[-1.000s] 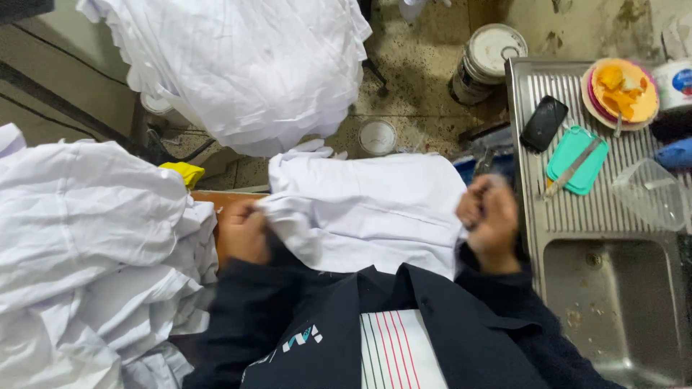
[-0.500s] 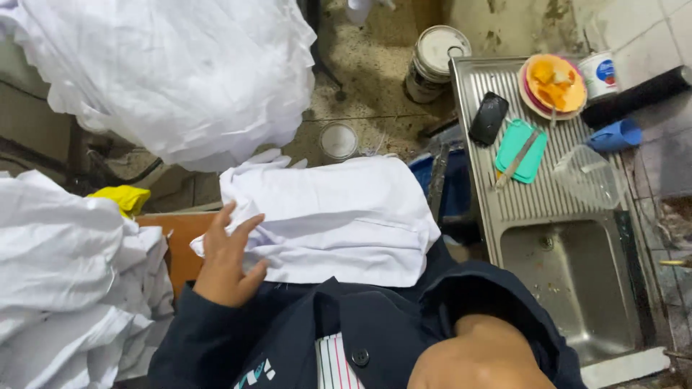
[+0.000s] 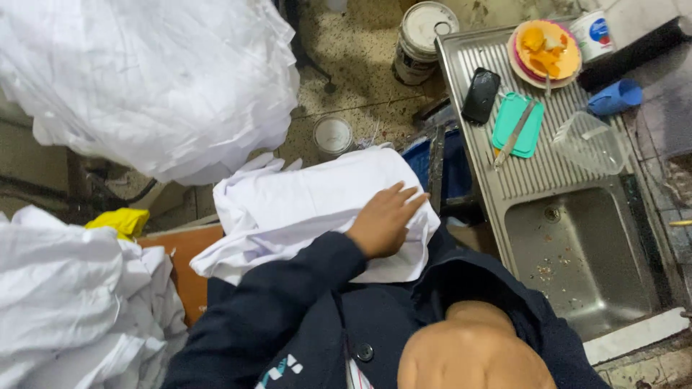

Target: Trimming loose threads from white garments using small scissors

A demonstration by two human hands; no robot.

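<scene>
A folded white garment lies in front of me over a brown board. My left hand, in a dark navy sleeve, reaches across it and rests flat on its right end, fingers slightly apart and pointing right. It grips nothing. My right hand is out of sight. A bare skin-coloured shape sits close to the camera at the bottom; I cannot tell which part of me it is.
Piles of white cloth lie at the upper left and lower left, with a yellow cloth between. At the right, a steel sink holds a black phone, teal cutting board with knife, plates and clear jug. Two cans stand on the floor.
My left hand has moved from the garment's left edge across to its right end and now lies flat on it. My right hand left the view. The camera shifted.
</scene>
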